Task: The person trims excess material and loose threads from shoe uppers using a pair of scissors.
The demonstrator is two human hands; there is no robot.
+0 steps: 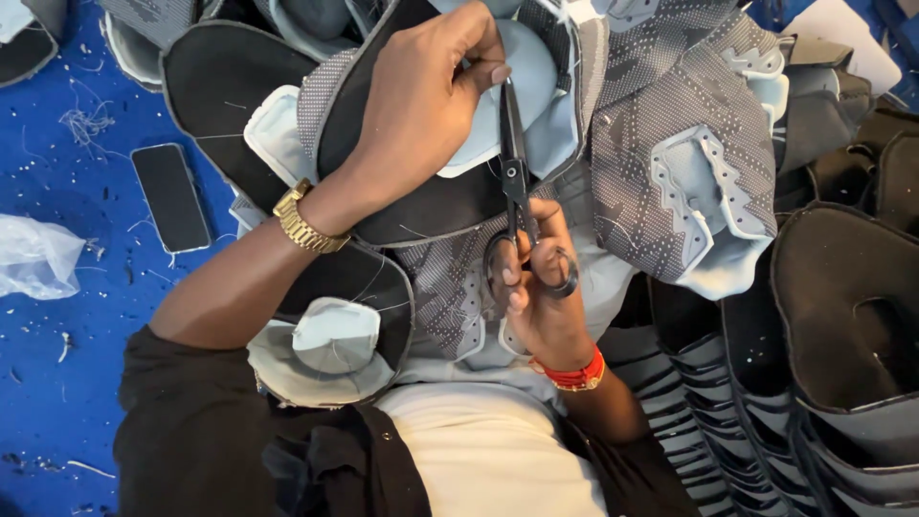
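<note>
My left hand [421, 105] reaches across the pile in my lap and pinches the pale blue lining [531, 86] of a shoe upper [421, 206], thumb and forefinger closed together on the cloth right where the scissor tips meet it. A gold watch [304, 222] sits on that wrist.

My right hand [541, 287] is below it, clamped on the black scissors [517, 182]: my fingers go through the round loops and the blades point straight up toward my left thumb. The blades look closed or very nearly so (I cannot tell whether a thread lies between them).

The upper I am working on is black inside with a grey patterned outside, and it rests on top of others of the same kind. One more lies lower on my left forearm side, its pale blue tongue [335, 340] showing. Another grey patterned upper [689, 163] lies just to the right of the scissors, folded so its light lining faces out. A red band [574, 375] circles my right wrist.

Along the right edge of the heap, black uppers [842, 316] stand stacked close together. On the blue floor [57, 383] at the left, well apart from my hands, lie a dark phone [170, 196], a crumpled clear plastic bag [38, 257] and scattered thread scraps [84, 124].
</note>
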